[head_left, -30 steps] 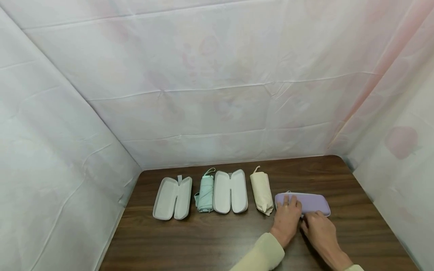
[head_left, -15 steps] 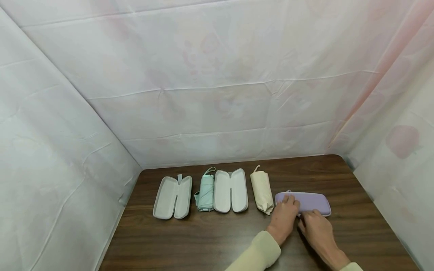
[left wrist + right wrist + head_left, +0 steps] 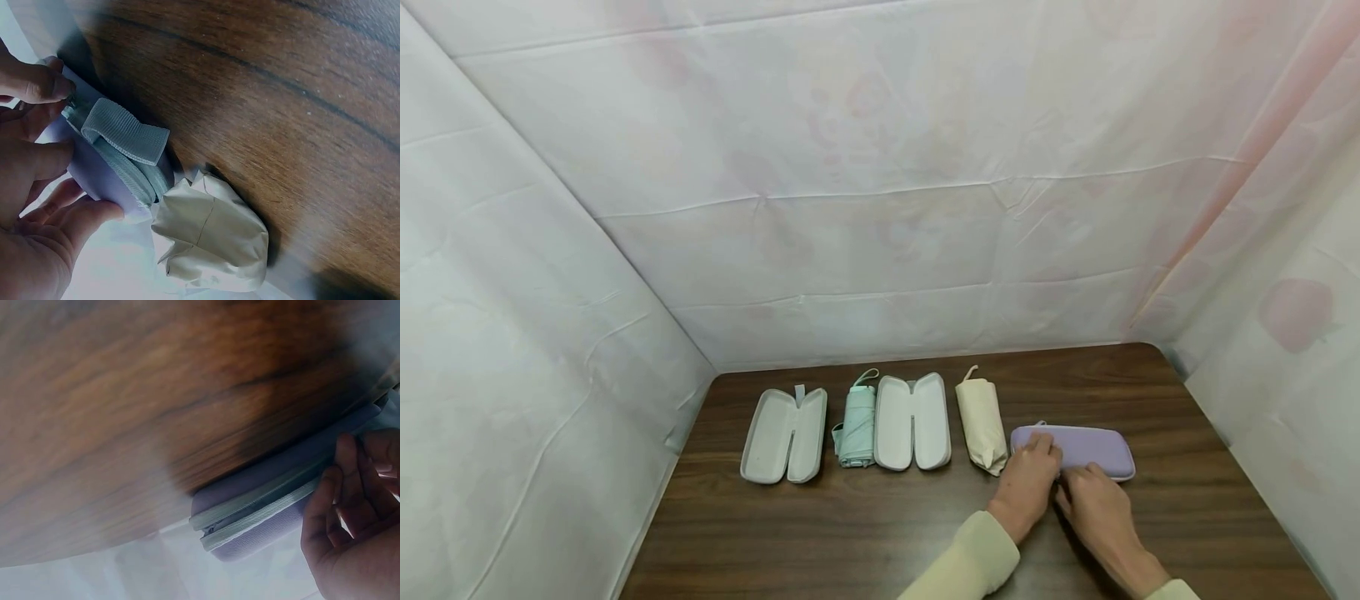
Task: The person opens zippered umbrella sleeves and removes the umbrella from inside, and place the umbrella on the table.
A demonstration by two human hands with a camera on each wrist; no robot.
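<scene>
A purple zippered hard case (image 3: 1093, 446) lies lengthwise on the right part of the table. My left hand (image 3: 1026, 479) holds its left end, fingers bent over the top. Beside it, my right hand (image 3: 1097, 504) is at the case's front edge, where thumb and finger pinch at the zipper pull, mostly hidden by the fingertips. In the left wrist view, a grey fabric tab (image 3: 128, 134) sticks out from the case's end. The right wrist view shows the zipper seam (image 3: 269, 500) parted toward the far end, with pale edging on both sides.
Left of the purple case lies a cream cloth-covered bundle (image 3: 981, 423) with a loop, perhaps a folded umbrella. Further left are an open white case (image 3: 893, 425), a folded mint umbrella (image 3: 857, 425) and another open white case (image 3: 770, 442). Pale curtains (image 3: 850, 250) enclose the wooden table (image 3: 850, 533).
My right hand has slid a little left along the front edge of the purple case, closer to my left hand. The left hand has shifted slightly; the case stays in place.
</scene>
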